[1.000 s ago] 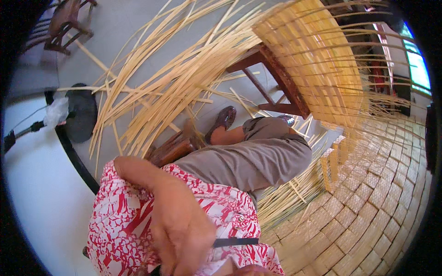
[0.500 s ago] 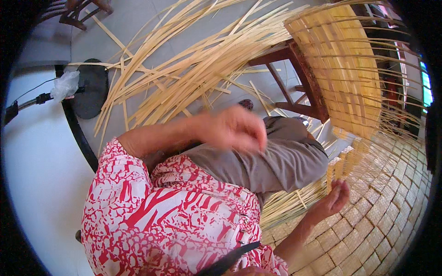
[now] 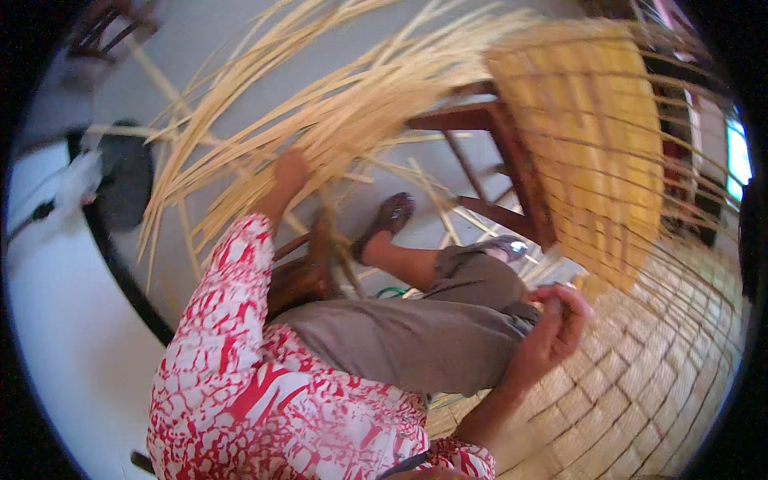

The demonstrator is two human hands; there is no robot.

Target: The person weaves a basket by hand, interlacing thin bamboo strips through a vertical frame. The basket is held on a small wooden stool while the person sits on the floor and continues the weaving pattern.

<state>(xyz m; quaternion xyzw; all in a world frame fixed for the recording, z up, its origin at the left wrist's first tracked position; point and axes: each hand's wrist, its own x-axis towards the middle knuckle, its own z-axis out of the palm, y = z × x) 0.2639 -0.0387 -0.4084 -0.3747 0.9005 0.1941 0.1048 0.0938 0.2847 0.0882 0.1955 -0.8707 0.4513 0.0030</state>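
Note:
My left hand (image 3: 291,170) reaches out over a heap of long pale strips, like split bamboo (image 3: 336,132), on the floor. It meets the strips at the near side of the heap; its fingers are hidden and blurred, so a grip on them cannot be told. My right hand (image 3: 558,322) is raised beside my knee with fingers curled in and the thumb against them; anything inside is hidden. Just beyond it stands a yellowish woven panel (image 3: 580,152) with long thin strips sticking out from its side, leaning by a dark wooden stool (image 3: 512,172).
A large mat of woven squares (image 3: 608,384) spreads at the right. My legs in grey-brown trousers (image 3: 400,336) lie across the middle, one dark shoe (image 3: 394,214) on the floor. At the left are a round dark stand base (image 3: 128,176) and a crumpled clear plastic bag (image 3: 78,180).
My left hand has swung from above my lap out to the strips. My right hand has moved up and left, nearer my knee. My leg has shifted, showing the shoe, and the view has tilted slightly.

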